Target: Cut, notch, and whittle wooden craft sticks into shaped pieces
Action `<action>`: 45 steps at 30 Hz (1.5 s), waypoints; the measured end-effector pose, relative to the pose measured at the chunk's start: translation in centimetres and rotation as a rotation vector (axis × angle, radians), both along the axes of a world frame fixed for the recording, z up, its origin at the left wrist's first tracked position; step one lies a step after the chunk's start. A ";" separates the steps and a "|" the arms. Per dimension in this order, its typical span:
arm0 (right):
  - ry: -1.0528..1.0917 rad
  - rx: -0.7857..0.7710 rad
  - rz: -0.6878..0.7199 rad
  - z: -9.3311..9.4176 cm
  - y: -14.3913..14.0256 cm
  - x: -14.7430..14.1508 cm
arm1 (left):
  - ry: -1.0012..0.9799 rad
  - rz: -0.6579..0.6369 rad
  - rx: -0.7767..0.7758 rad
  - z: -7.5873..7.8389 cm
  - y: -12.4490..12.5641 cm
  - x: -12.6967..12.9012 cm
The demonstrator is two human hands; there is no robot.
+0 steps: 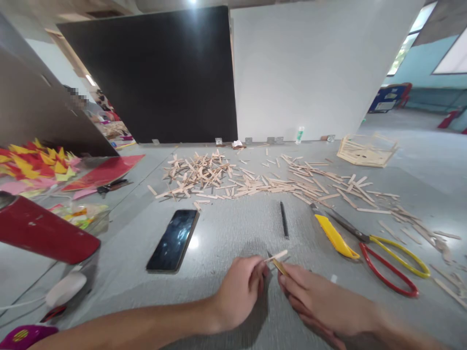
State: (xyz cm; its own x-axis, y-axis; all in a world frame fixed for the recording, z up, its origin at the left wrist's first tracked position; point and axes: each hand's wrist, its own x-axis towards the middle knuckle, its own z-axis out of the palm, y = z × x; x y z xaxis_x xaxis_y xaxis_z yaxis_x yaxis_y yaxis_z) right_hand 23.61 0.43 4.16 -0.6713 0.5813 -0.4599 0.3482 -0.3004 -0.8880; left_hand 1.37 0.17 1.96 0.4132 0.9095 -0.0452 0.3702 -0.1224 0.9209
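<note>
Left hand point(239, 291) pinching thin wooden stick point(276, 256) at worktop's near edge. Right hand point(321, 304) closed on small blade-like tool point(279, 265) touching stick. Finished stick frame point(367, 149) at far right; big loose stick pile point(204, 175) unused, so much work left, judging by that.

Both forearms reach in low — left hand point(239, 291) and right hand point(321, 299) meet fingertip to fingertip, fingers pinched.
</note>
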 end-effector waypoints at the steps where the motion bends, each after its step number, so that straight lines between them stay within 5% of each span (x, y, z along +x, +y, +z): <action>1: 0.010 -0.080 0.034 0.3 0.6 0.6 | 0.004 -0.009 -0.002 0.0 0.0 0.0; 6: 0.059 -0.331 0.069 0.8 1.9 0.6 | -0.011 -0.005 -0.009 0.0 -0.1 -0.1; 12: 0.079 -0.204 -0.104 0.1 -1.2 -3.0 | -0.043 0.019 0.013 0.2 -0.2 -0.4; 19: 0.090 -0.351 -0.024 0.9 0.8 -1.2 | -0.051 0.011 0.029 0.1 -0.2 -0.6; 32: -0.025 -0.069 -0.194 -0.7 -3.5 -3.8 | -0.086 -0.065 0.066 0.2 -0.1 -1.2; 45: 0.246 -0.206 -0.370 -1.5 -3.6 -3.1 | -0.101 -0.074 0.029 1.1 -0.2 -1.0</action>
